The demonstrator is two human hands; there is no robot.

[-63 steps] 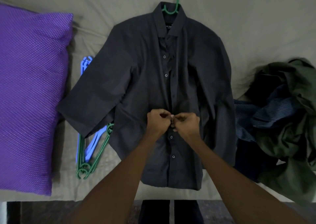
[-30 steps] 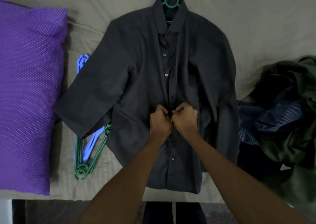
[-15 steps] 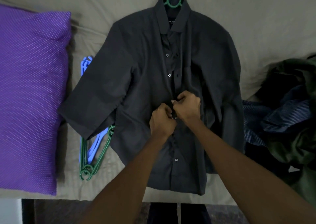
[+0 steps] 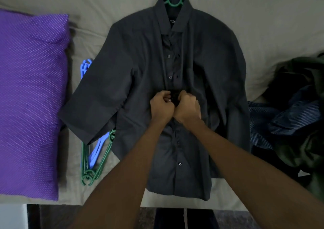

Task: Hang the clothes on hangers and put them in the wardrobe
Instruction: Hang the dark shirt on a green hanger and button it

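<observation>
One shirt (image 4: 140, 74), one pillow (image 4: 31, 102), two hands, one clothes heap (image 4: 294, 116)

Bed covered in a plain grey-beige sheet (image 4: 263, 18). At centre, a dark grey button-front shirt (image 4: 140, 67) lies flat. At 9 o'clock, a purple white-dotted pillow (image 4: 31, 102). Between pillow and shirt, a stack of green and blue plastic hangers (image 4: 91, 165), partly under the sleeve. At 3 o'clock, a heap of dark green and navy striped clothes (image 4: 294, 116).
</observation>
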